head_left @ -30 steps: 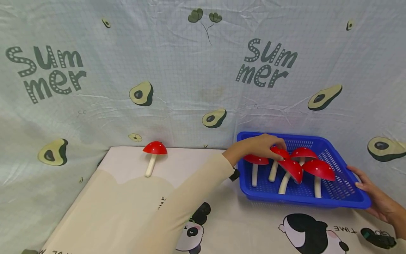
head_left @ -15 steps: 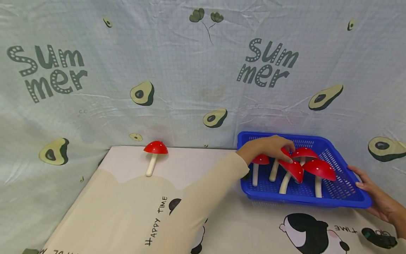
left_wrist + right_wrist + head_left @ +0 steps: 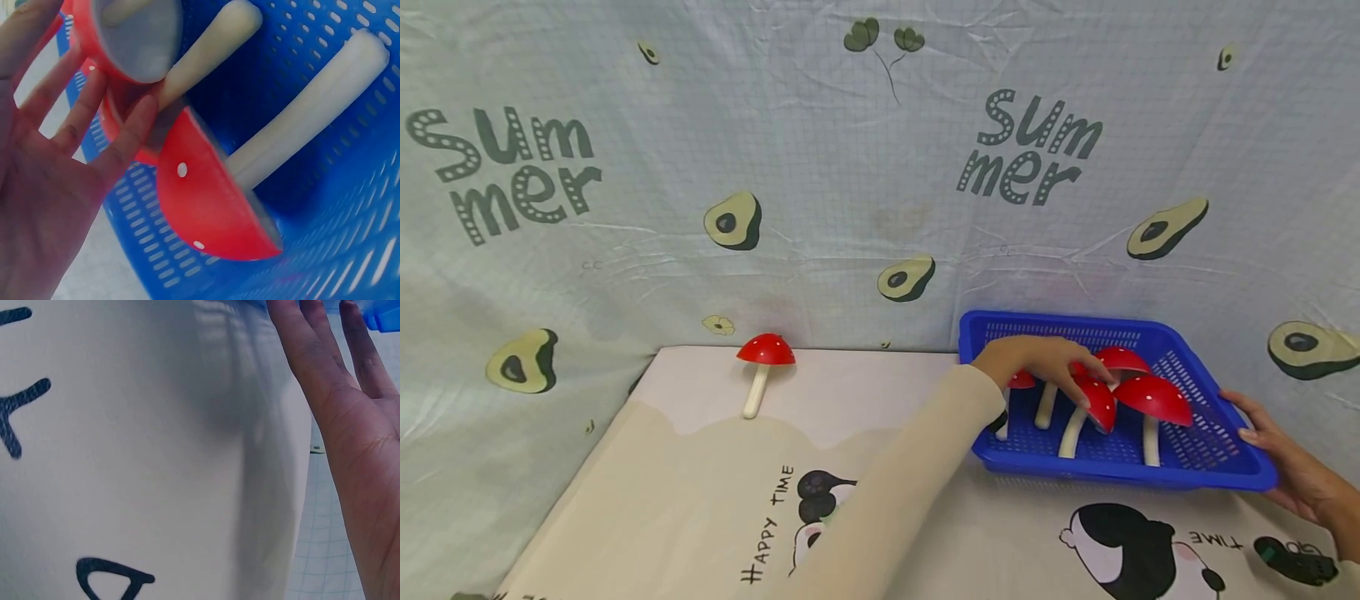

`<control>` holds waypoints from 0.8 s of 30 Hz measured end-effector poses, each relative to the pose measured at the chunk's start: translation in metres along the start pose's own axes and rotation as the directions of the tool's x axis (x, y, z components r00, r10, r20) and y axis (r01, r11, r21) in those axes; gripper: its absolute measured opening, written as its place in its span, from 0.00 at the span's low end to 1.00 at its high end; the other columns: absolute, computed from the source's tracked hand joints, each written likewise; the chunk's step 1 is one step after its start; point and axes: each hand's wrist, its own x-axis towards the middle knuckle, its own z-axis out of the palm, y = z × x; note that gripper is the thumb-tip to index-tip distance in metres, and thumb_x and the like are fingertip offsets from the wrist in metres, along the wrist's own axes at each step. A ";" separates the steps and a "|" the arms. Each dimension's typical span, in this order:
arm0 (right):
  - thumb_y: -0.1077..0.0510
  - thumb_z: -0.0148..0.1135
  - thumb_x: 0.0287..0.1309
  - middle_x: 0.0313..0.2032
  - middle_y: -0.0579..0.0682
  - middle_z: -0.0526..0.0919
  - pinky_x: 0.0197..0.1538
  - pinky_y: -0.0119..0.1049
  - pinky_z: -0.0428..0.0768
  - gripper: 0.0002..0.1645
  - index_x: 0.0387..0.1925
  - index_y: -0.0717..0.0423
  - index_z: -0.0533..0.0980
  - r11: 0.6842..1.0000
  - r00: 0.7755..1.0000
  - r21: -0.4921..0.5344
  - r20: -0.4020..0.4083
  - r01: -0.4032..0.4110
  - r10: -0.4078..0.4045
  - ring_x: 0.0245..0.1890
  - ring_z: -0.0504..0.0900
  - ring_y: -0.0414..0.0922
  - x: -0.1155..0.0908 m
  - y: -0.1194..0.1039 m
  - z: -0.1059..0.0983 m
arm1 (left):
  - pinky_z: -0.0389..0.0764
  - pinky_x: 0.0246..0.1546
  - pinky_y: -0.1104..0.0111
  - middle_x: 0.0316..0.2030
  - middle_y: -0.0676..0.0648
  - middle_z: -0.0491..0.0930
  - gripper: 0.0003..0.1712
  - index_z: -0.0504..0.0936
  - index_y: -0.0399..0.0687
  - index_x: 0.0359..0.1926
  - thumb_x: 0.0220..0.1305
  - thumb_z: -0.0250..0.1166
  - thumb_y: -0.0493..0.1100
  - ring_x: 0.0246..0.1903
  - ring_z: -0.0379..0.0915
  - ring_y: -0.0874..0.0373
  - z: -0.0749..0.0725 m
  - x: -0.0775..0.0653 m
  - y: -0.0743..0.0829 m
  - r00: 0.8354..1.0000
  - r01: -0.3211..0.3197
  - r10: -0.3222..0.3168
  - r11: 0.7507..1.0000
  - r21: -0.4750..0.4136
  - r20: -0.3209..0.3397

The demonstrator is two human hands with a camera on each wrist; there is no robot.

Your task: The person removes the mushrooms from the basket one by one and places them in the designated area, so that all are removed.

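Note:
Several toy mushrooms with red, white-dotted caps and pale stems lie in a blue plastic basket [image 3: 1097, 474]. My left hand [image 3: 1048, 360] is over them, its fingers spread across the caps; it partly hides a mushroom [image 3: 1047, 406] behind it. Its thumb and fingertips lie right at the cap of the front mushroom [image 3: 1100, 407]. In the left wrist view the fingers [image 3: 128, 140] reach fairly straight along the red caps, near a large cap [image 3: 209, 200]. At the basket's right end, my right hand [image 3: 1296, 475] holds the rim, thumb on top.
One more toy mushroom [image 3: 765, 350] lies alone on the table's back left. A pale printed cloth [image 3: 700, 483] covers the table. Behind it hangs a grey-green sheet [image 3: 820, 167] with avocado prints, and the basket stands close to it.
My left hand has shifted right across the mushrooms, from the left-hand caps toward the middle ones. The right hand, the basket and the lone mushroom have stayed put.

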 end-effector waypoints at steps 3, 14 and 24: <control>0.44 0.42 0.75 0.43 0.21 0.69 0.44 0.52 0.87 0.33 0.67 0.03 0.43 1.000 1.000 -0.019 -0.009 -0.009 0.009 0.42 0.85 0.44 -0.001 0.001 -0.001 | 0.69 0.55 0.80 0.69 0.58 0.65 0.36 0.71 0.68 0.72 0.64 0.70 0.56 0.64 0.57 0.69 0.004 0.002 0.000 0.999 0.032 -0.032 0.999 0.020 0.003; 0.44 0.41 0.76 0.44 0.22 0.70 0.44 0.51 0.87 0.33 0.70 0.04 0.43 1.000 0.999 0.016 0.018 0.026 -0.027 0.44 0.84 0.42 -0.001 0.001 -0.001 | 0.72 0.52 0.74 0.62 0.61 0.65 0.33 0.72 0.77 0.64 0.57 0.72 0.63 0.61 0.56 0.65 0.016 0.010 0.009 0.982 0.182 -0.177 0.981 0.072 -0.065; 0.45 0.41 0.76 0.44 0.22 0.70 0.44 0.51 0.87 0.33 0.69 0.04 0.44 0.999 1.000 0.021 0.010 0.028 -0.028 0.43 0.85 0.43 -0.003 0.002 0.002 | 0.70 0.49 0.76 0.66 0.63 0.62 0.39 0.67 0.85 0.69 0.59 0.72 0.59 0.62 0.52 0.65 0.027 0.017 0.013 0.978 0.206 -0.193 0.952 0.227 -0.079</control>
